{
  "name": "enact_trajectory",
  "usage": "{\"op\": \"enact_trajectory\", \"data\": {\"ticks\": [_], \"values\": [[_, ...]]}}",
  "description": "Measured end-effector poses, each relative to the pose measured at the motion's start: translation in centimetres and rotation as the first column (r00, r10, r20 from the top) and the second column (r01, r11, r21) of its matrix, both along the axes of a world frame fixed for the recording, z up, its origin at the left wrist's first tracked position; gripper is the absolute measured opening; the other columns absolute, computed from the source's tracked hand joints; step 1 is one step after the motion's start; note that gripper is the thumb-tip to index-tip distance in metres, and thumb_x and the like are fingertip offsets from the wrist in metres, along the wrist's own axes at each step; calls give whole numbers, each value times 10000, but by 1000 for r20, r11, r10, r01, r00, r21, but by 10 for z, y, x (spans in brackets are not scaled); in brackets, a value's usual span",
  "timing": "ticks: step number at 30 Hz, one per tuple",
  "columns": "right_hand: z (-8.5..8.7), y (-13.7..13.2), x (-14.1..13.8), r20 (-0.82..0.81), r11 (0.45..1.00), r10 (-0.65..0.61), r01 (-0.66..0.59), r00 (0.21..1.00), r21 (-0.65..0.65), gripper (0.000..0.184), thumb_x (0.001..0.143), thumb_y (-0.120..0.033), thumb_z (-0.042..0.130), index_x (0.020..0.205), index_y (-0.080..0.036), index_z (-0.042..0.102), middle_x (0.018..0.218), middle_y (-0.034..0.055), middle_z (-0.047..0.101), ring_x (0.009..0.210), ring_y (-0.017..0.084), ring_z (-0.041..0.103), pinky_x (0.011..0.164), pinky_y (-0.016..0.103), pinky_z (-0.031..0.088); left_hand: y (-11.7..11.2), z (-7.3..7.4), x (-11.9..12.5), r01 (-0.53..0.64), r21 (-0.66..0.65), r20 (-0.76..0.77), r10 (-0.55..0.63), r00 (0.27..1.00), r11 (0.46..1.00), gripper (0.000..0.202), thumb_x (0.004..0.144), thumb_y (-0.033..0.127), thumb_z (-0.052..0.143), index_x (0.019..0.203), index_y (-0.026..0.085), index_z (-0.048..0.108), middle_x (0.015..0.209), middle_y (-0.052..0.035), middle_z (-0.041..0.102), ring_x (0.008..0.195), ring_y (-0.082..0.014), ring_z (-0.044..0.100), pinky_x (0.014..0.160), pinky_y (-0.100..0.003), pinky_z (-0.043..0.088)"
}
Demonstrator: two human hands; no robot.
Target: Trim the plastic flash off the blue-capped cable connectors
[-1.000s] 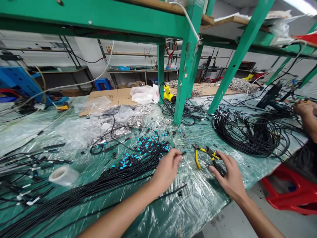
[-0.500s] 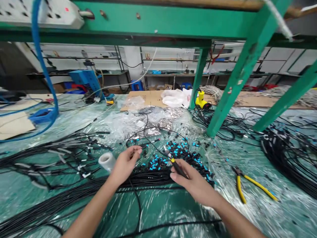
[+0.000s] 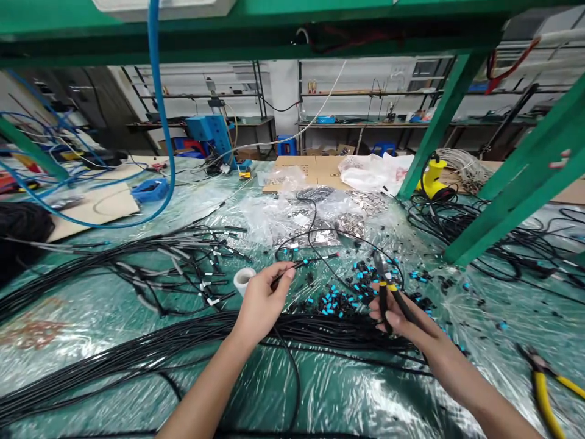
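Between the thumb and fingers of my left hand [image 3: 265, 299] is a thin black cable [image 3: 315, 260], with a small blue piece and a red tip on its end. My right hand [image 3: 402, 317] grips black-handled pliers [image 3: 382, 274] with yellow bands; their jaws point up and away. Under and around the pliers lies a heap of small black and blue connector pieces [image 3: 338, 302]. A bundle of black cables [image 3: 320, 332] runs beneath both hands. Just left of my left hand stands a white roll [image 3: 244, 279].
Yellow-handled pliers [image 3: 543, 390] lie at the right. More black cables with grey sleeves [image 3: 183, 262] spread on the left. Plastic bags of metal parts [image 3: 301, 222] sit farther back. A green post [image 3: 512, 201] rises at the right; a blue hose [image 3: 159, 110] hangs at the left.
The view has swung right to left, so things sit farther right. The pliers in my right hand have turned, and both their handles and jaws now show. My left hand still pinches the cable.
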State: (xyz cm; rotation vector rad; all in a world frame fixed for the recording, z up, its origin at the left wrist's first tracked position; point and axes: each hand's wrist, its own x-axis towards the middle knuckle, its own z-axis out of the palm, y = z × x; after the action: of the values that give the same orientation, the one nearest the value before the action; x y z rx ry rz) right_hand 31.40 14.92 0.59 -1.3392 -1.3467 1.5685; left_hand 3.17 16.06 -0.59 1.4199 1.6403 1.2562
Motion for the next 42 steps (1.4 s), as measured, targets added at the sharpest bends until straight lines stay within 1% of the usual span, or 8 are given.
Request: {"op": "enact_trajectory", "data": {"ticks": [3,6,13,17,22,27,34,42], "values": [[2,0,-1,-31,1000,4,-4,1000,-8,647,812,-588,611,1366,-285,472,1294,60,574,1250,286,492,1061,447,415,0,2,2,4,16,17,-4,1000,1000,376,855,488,555,1051,186,665,855,-14,672,765,-126,567,689,-220,416],[3,-3,-3,-30,998,55,-56,998,-34,625,812,-571,624,1353,-287,490,1345,62,546,1270,284,483,1107,459,368,-2,3,4,7,26,34,-7,999,1000,363,849,478,572,1046,194,678,921,-22,695,823,-136,596,733,-226,437],[3,-3,-3,-18,998,44,-45,999,-48,588,818,-571,605,1330,-296,519,1292,50,590,1242,281,509,1138,489,296,-7,5,8,-21,35,51,19,999,999,380,832,491,592,1044,191,690,928,-32,711,817,-148,612,705,-233,454],[2,-3,-2,33,990,128,-126,991,-70,605,816,-554,611,1345,-277,515,1321,65,568,1234,289,510,1129,496,310,-8,5,12,-12,24,43,11,999,1000,372,833,486,595,1042,193,688,880,-21,708,768,-135,604,677,-228,450],[7,-10,-7,58,960,264,-256,963,-112,619,849,-563,578,1387,-273,473,1363,62,534,1272,274,480,1159,478,286,-13,6,17,19,56,41,-21,999,998,331,844,458,591,1009,188,688,910,-23,712,831,-143,629,734,-236,474],[15,-18,-6,145,938,327,-302,934,-170,696,845,-601,568,1439,-276,403,1447,59,455,1324,265,437,1176,458,276,-15,5,23,48,73,33,-51,998,996,307,860,436,575,1001,189,691,898,-22,717,809,-134,639,701,-219,477],[5,-20,-2,205,927,360,-325,910,-188,720,850,-617,552,1460,-282,366,1465,55,440,1347,250,417,1182,433,271,-17,0,28,63,57,-57,-60,997,996,331,867,445,554,1010,188,705,885,-40,727,698,-123,613,593,-217,449],[-2,-27,-17,171,916,388,-358,906,-183,700,850,-605,558,1451,-297,372,1496,51,398,1357,225,410,1188,427,249,-19,-2,35,117,41,-102,-113,988,992,275,880,414,539,989,227,709,959,-19,730,742,-125,624,659,-232,482]]}}
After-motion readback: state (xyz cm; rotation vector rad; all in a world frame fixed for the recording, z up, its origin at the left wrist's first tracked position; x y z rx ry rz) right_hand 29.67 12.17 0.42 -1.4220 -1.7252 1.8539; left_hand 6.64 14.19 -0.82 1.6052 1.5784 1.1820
